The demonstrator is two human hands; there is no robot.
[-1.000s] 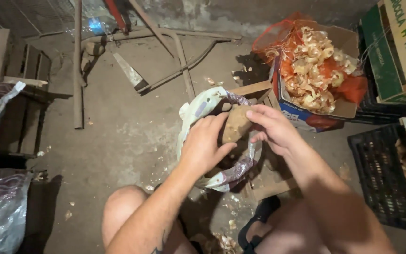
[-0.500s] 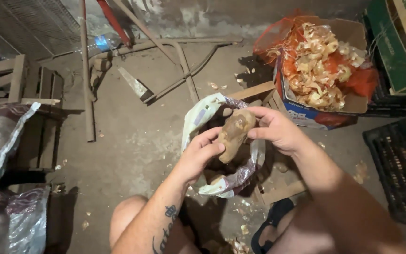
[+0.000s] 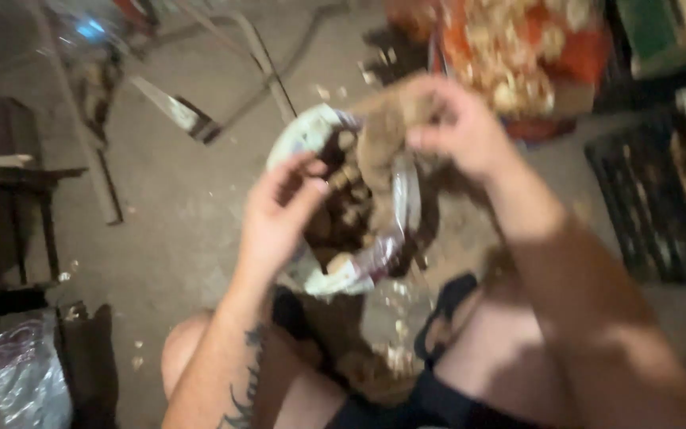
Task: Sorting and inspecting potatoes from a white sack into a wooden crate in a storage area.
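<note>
The view is blurred by motion. My right hand (image 3: 458, 127) grips a long brown earthy root-like lump (image 3: 381, 155) and holds it over an open patterned plastic bag (image 3: 311, 135) on the floor between my knees. The bag holds several small brown pieces (image 3: 343, 206). My left hand (image 3: 279, 214) hovers at the bag's left rim, fingers apart and slightly curled, holding nothing I can make out.
A cardboard box with orange netting and pale papery skins (image 3: 526, 56) stands behind the bag. A black plastic crate (image 3: 653, 206) is at the right. Metal rods (image 3: 263, 63) lie on the concrete floor. Wooden pallet pieces (image 3: 9, 191) and plastic bags (image 3: 17, 373) sit at the left.
My left hand has let go of the brown lump and dropped toward the bag's left rim. My right hand lifted the lump higher. The camera moved closer.
</note>
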